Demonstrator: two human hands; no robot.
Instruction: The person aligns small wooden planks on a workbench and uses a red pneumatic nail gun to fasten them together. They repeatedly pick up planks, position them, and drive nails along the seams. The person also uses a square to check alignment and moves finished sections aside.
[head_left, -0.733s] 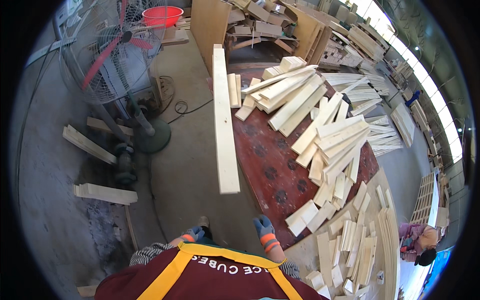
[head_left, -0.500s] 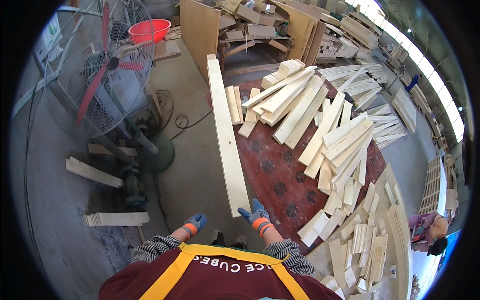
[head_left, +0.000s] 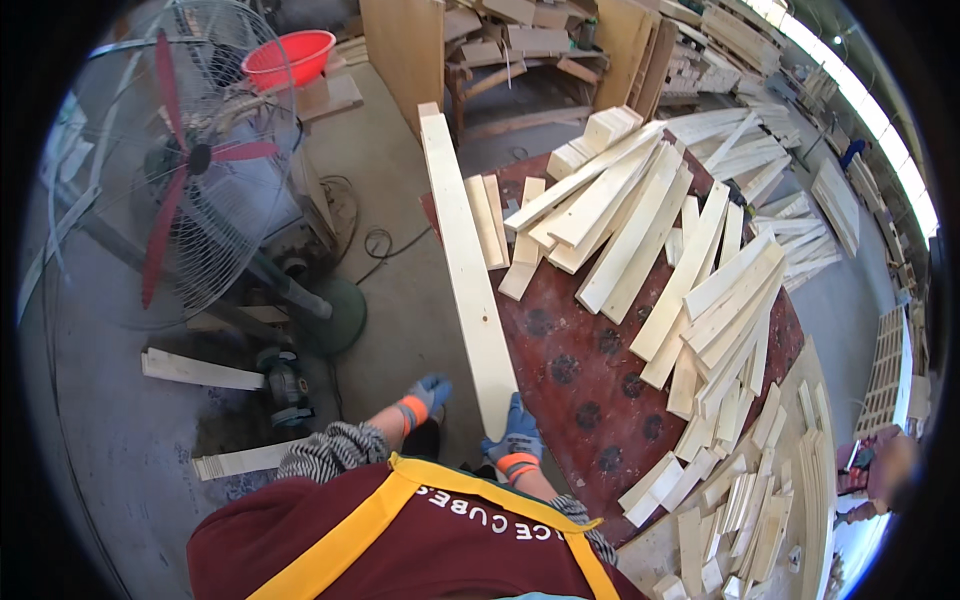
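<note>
A long pale wooden plank (head_left: pixel 472 285) stretches away from me, its near end in my right hand (head_left: pixel 516 437). The glove is blue-grey with an orange cuff, and the fingers wrap the plank's right edge at that end. To the left of the plank, apart from it, is my left hand (head_left: pixel 430 392) in a matching glove. Its fingers are curled together, and nothing shows in them. Several loose planks (head_left: pixel 640 235) lie heaped on a dark red table (head_left: pixel 545 345) to the right of the plank.
A caged fan (head_left: pixel 200 160) with red blades stands on the left, its round green base (head_left: pixel 345 318) on the floor. Behind it sits a red basin (head_left: pixel 290 58). Shorter wood pieces (head_left: pixel 735 530) cover a board at lower right. Another person (head_left: pixel 880 470) is at far right.
The whole view has shifted a little. My left hand has moved rightward, nearer to the plank's near end. My right hand keeps its hold, now with more of the hand along the edge.
</note>
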